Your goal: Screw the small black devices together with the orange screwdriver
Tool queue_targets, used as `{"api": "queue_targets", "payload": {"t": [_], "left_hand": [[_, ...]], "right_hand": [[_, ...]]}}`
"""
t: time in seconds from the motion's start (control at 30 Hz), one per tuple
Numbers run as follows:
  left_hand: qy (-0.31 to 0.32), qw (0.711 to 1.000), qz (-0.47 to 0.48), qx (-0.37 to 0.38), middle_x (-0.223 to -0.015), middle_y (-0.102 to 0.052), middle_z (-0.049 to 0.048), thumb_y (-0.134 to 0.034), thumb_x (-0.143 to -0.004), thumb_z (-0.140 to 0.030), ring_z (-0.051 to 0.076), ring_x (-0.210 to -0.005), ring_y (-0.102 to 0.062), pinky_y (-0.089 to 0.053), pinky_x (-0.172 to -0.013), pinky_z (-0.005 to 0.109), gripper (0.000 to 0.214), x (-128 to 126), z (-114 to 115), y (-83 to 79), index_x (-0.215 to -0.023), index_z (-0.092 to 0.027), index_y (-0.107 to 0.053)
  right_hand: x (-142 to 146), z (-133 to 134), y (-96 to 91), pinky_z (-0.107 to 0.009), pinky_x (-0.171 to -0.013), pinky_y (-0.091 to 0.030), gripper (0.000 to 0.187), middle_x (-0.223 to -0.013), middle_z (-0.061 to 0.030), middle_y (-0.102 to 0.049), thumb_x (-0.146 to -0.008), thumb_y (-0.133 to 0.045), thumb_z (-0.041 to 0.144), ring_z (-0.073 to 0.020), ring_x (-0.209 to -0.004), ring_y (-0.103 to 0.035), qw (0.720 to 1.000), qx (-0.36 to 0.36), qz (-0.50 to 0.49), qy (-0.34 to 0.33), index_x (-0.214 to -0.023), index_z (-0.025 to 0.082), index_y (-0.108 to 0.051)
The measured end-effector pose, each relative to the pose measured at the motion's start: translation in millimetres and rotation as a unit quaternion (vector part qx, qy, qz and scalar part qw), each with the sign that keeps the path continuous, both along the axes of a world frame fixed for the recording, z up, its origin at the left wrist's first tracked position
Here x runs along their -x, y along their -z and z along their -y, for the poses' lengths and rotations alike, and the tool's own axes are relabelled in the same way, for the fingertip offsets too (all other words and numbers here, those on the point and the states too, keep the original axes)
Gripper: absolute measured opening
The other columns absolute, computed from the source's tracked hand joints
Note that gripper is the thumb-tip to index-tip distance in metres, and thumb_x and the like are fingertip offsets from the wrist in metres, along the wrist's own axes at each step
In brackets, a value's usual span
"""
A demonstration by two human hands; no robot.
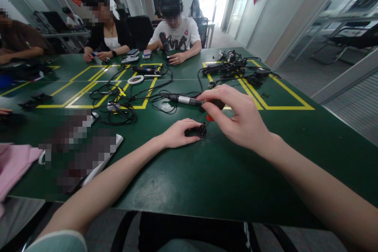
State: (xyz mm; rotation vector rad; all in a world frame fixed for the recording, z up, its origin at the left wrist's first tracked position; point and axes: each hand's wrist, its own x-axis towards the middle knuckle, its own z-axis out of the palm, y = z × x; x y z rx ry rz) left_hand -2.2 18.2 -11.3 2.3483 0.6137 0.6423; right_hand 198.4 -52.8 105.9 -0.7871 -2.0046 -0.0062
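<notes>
The green table (206, 181) carried everything, its bare stretch lying on the near side of both grips. Beyond them, two people (177, 31) sat at the far edge with their own hands on small devices. Left of and beyond the left grip (177, 134) sprawled a loose tangle of black cables (118, 102). A second bundle (236, 69) lay beyond the right grip (236, 116), inside yellow tape lines (283, 98).

The right grip was curled, fingers on top and thumb below, around the dark end of a silver-barrelled tool (184, 100). The barrel ran out leftward from the fingertips, lying nearly level and low over the table, probably so its trailing lead stayed slack.

The left grip was pinched onto a small black part (198, 131) that sat on the table directly below the right grip. It seemed to be pressed down there to keep the part from sliding or turning. A short upright stub rose from the part's right side.

A red piece (209, 118) showed between the right thumb and the part. The palm covered most of it, so I could not tell whether it belonged to the tool. The tool's working tip was hidden too. Far to the left of the left grip, blurred patches (82, 153) masked whatever lay there.
</notes>
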Motion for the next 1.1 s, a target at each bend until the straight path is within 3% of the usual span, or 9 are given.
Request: {"api": "queue_targets", "payload": {"t": [0.1, 0.2, 0.3, 0.43, 0.63, 0.83, 1.0, 1.1], "left_hand": [[0.001, 1.000, -0.002, -0.003, -0.127, -0.077, 0.0126, -0.079, -0.092, -0.028, 0.026, -0.118, -0.071, -0.055, -0.109, 0.042, 0.038, -0.2, -0.1, 1.0, -0.128, -0.017, -0.073], [0.003, 1.000, -0.001, -0.003, -0.126, -0.077, 0.0132, -0.079, -0.092, -0.026, 0.026, -0.118, -0.070, -0.055, -0.108, 0.041, 0.038, -0.4, 0.0, 1.2, -0.129, -0.016, -0.073], [0.004, 1.000, 0.002, -0.004, -0.126, -0.077, 0.0132, -0.079, -0.092, -0.027, 0.026, -0.117, -0.071, -0.055, -0.108, 0.041, 0.039, -0.1, 0.0, 1.2, -0.129, -0.016, -0.073], [-0.001, 1.000, 0.002, -0.001, -0.126, -0.077, 0.0120, -0.080, -0.092, -0.028, 0.025, -0.117, -0.071, -0.056, -0.107, 0.041, 0.039, 0.5, 0.0, 1.8, -0.129, -0.018, -0.073], [-0.003, 1.000, 0.000, -0.001, -0.124, -0.077, 0.0122, -0.079, -0.092, -0.028, 0.026, -0.116, -0.071, -0.056, -0.107, 0.042, 0.038, 0.2, 0.7, 0.2, -0.129, -0.018, -0.074], [-0.002, 1.000, 0.001, 0.001, -0.124, -0.078, 0.0114, -0.079, -0.092, -0.029, 0.025, -0.115, -0.071, -0.056, -0.107, 0.041, 0.039, -0.2, 0.2, 0.0, -0.129, -0.019, -0.074], [-0.002, 1.000, 0.004, -0.001, -0.125, -0.077, 0.0126, -0.080, -0.092, -0.029, 0.026, -0.115, -0.071, -0.056, -0.106, 0.041, 0.041, 0.4, -0.1, 1.2, -0.130, -0.017, -0.073], [-0.003, 1.000, 0.000, -0.004, -0.125, -0.077, 0.0128, -0.079, -0.092, -0.029, 0.026, -0.115, -0.071, -0.056, -0.106, 0.041, 0.041, 0.9, 0.2, 0.9, -0.131, -0.017, -0.073]], "right_hand": [[-0.5, -2.4, 0.9, -0.037, -0.082, -0.058, 0.032, -0.106, -0.0065, -0.075, -0.104, -0.056, 0.019, -0.0212, -0.091, -0.071, 0.998, 0.055, -0.031, -0.018, -0.134, 0.025, -0.068], [-2.3, -6.1, 2.4, -0.038, -0.083, -0.061, 0.039, -0.111, -0.0072, -0.071, -0.103, -0.057, 0.020, -0.0219, -0.095, -0.071, 0.995, 0.080, -0.065, -0.011, -0.141, 0.026, -0.064], [-4.1, -8.9, 4.7, -0.035, -0.079, -0.062, 0.034, -0.104, -0.0043, -0.069, -0.101, -0.058, 0.017, -0.0184, -0.087, -0.072, 0.984, 0.127, -0.117, -0.050, -0.134, 0.024, -0.061], [-4.4, -9.6, 7.4, -0.029, -0.069, -0.060, 0.010, -0.096, -0.0021, -0.068, -0.101, -0.055, 0.017, -0.0153, -0.080, -0.072, 0.962, 0.184, -0.156, -0.127, -0.108, 0.021, -0.059], [-1.9, -7.4, 3.5, -0.029, -0.064, -0.059, 0.010, -0.099, -0.0050, -0.066, -0.101, -0.064, 0.030, -0.0175, -0.085, -0.067, 0.974, 0.125, -0.163, -0.096, -0.097, 0.023, -0.069], [-5.1, -8.2, 3.1, -0.035, -0.068, -0.059, 0.024, -0.095, -0.0050, -0.070, -0.108, -0.051, 0.033, -0.0191, -0.080, -0.068, 0.982, 0.113, -0.130, -0.078, -0.116, 0.026, -0.072], [-7.8, -9.3, 3.9, -0.033, -0.063, -0.057, 0.030, -0.080, -0.0028, -0.070, -0.110, -0.049, 0.038, -0.0178, -0.069, -0.066, 0.972, 0.136, -0.159, -0.103, -0.095, 0.023, -0.069], [-6.8, -8.4, 0.8, -0.035, -0.070, -0.058, 0.021, -0.089, -0.0046, -0.073, -0.105, -0.060, 0.033, -0.0193, -0.079, -0.069, 0.982, 0.095, -0.139, -0.089, -0.092, 0.024, -0.074]]}}
